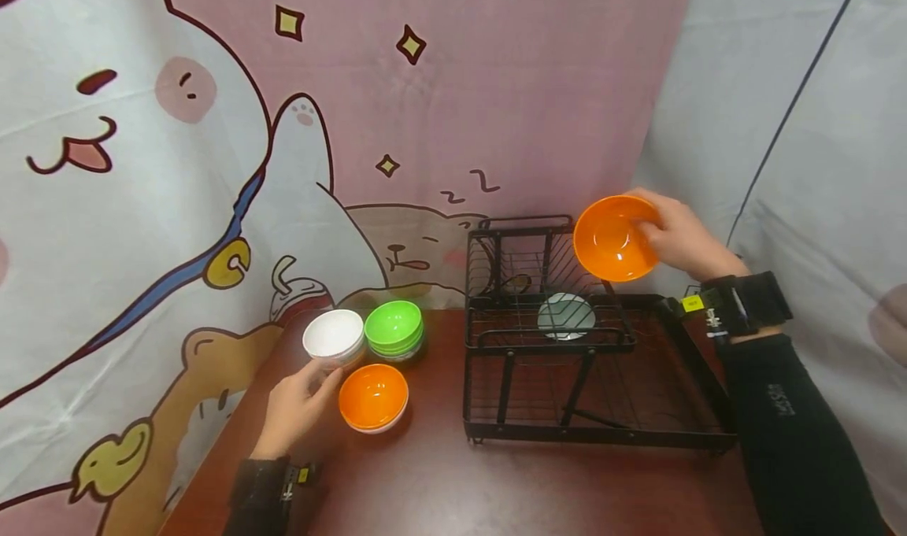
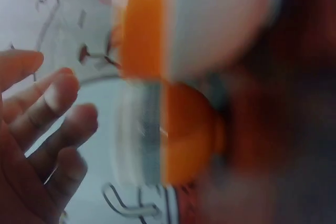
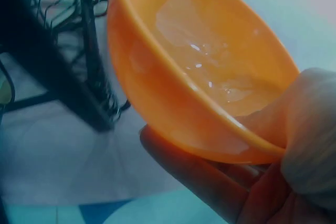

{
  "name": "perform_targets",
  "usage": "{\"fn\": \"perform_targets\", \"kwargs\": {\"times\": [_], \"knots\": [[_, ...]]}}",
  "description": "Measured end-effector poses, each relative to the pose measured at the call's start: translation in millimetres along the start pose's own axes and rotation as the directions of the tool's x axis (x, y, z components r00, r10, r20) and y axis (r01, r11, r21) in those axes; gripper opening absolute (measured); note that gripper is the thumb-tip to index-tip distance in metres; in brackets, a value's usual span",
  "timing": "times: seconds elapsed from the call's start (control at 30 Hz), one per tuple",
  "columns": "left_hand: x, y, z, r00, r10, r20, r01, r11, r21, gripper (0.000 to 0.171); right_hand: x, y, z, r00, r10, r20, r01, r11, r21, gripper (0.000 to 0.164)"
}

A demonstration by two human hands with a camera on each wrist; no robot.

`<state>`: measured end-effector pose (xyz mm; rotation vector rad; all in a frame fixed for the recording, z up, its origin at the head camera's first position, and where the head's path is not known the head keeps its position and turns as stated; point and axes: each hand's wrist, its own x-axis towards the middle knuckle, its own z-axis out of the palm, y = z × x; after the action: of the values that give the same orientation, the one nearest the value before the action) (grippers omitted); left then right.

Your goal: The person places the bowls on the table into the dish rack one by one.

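Well left of the rack (image 1: 520, 432), left hand (image 1: 301, 402) right beside the white bowl (image 1: 333, 334), fingers loosely parted and holding nothing; impossible to tell whether touching the bowl. Also left of the rack, toward the back, the nested green bowls (image 1: 394, 323); nearer the front, the orange-lined bowl (image 1: 374, 397), all mouth up on the surface (image 1: 425, 481). Between these and the rack's left side, a good gap for lifting a bowl without a knock.

On the rack's upper tier, behind the front rail, a pale dish (image 1: 567, 316); best avoided in any swing. Thin wires and hard rails around it, likely to catch a rim.

By the right end of the rack's upper tier, the orange bowl (image 1: 615, 238), raised and tipped, held in the right hand (image 1: 676, 233): thumb inside, fingers against the outside. Probably light and stiff, perhaps plastic; glossy, so likely to slip, more so if wet. Better gripped at rim and wall than by the smooth base. In the right wrist view, apart from the rack's dark post. Open air above the rack and to its right, as far as the grey cloth (image 1: 801, 166).
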<state>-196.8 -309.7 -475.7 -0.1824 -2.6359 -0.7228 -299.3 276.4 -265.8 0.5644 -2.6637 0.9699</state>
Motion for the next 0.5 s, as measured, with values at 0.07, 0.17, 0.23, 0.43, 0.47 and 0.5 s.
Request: {"fn": "perform_targets", "kwargs": {"times": [0.07,0.17,0.23,0.43,0.47,0.5], "knots": [[-5.9,-12.8,1.9,0.998,-0.044,0.039,0.044,0.999,0.008,0.017,-0.6,8.8,-0.4,1.000,0.018,-0.008,-0.018,1.000,0.008,0.037],[-11.2,-28.1,6.9,0.990,-0.093,0.107,0.091,0.995,0.032,0.017,-2.8,19.9,-1.0,0.998,0.056,-0.004,-0.056,0.998,0.026,0.037],[-12.4,-36.1,11.5,0.983,-0.105,0.149,0.099,0.994,0.051,0.017,-4.2,26.2,-0.8,0.997,0.078,-0.002,-0.078,0.996,0.035,0.037],[-17.0,-53.0,25.8,0.965,-0.051,0.257,0.048,0.999,0.020,0.025,-8.0,47.4,6.2,0.990,0.140,-0.015,-0.139,0.990,0.036,0.036],[-18.3,-54.9,27.8,0.964,-0.034,0.263,0.032,0.999,0.011,0.027,-8.7,51.1,8.0,0.989,0.146,-0.020,-0.145,0.989,0.035,0.036],[-19.6,-56.6,29.4,0.964,-0.012,0.265,0.011,1.000,0.004,0.030,-9.4,54.6,9.8,0.988,0.153,-0.024,-0.152,0.988,0.039,0.036]]}}
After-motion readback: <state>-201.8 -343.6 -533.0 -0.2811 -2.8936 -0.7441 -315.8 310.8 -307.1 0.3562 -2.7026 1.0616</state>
